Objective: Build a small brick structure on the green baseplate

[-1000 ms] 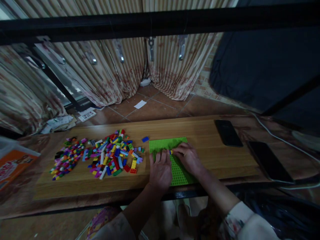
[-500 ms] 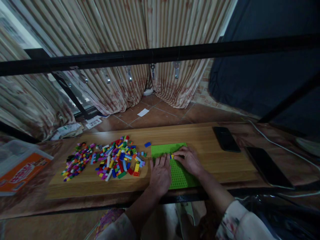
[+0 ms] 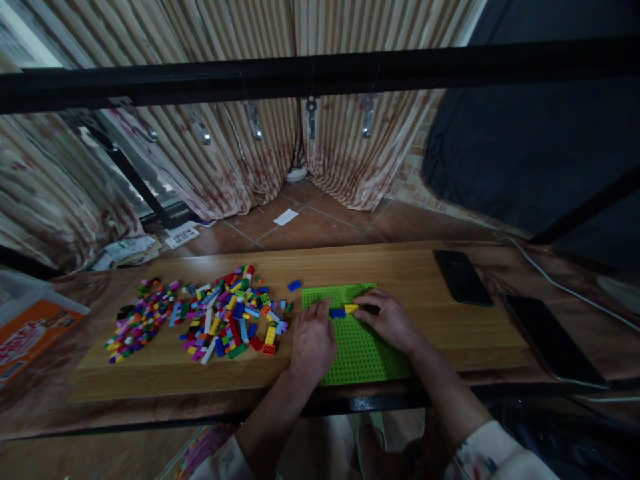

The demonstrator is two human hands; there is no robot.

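Observation:
A green baseplate [image 3: 360,350] lies on the wooden board [image 3: 440,320] near its front edge. On the plate sit a blue brick [image 3: 337,313] and a yellow brick [image 3: 351,308], side by side. My left hand [image 3: 313,340] rests flat on the plate's left edge, fingers stretched toward the blue brick. My right hand [image 3: 390,320] lies on the plate's right part, fingers curled, with the fingertips at the yellow brick and a dark piece beside it. A pile of many coloured bricks [image 3: 227,319] spreads to the left of my left hand.
A second, smaller heap of bricks [image 3: 137,319] lies at the board's left end, and a lone blue brick [image 3: 294,285] behind the plate. Two dark phones [image 3: 463,277] [image 3: 553,339] lie to the right. An orange box [image 3: 30,333] stands at far left. A black bar [image 3: 320,73] crosses overhead.
My hands have drawn apart, uncovering the blue and yellow bricks on the plate. The left hand slid to the left edge. The view shifted slightly.

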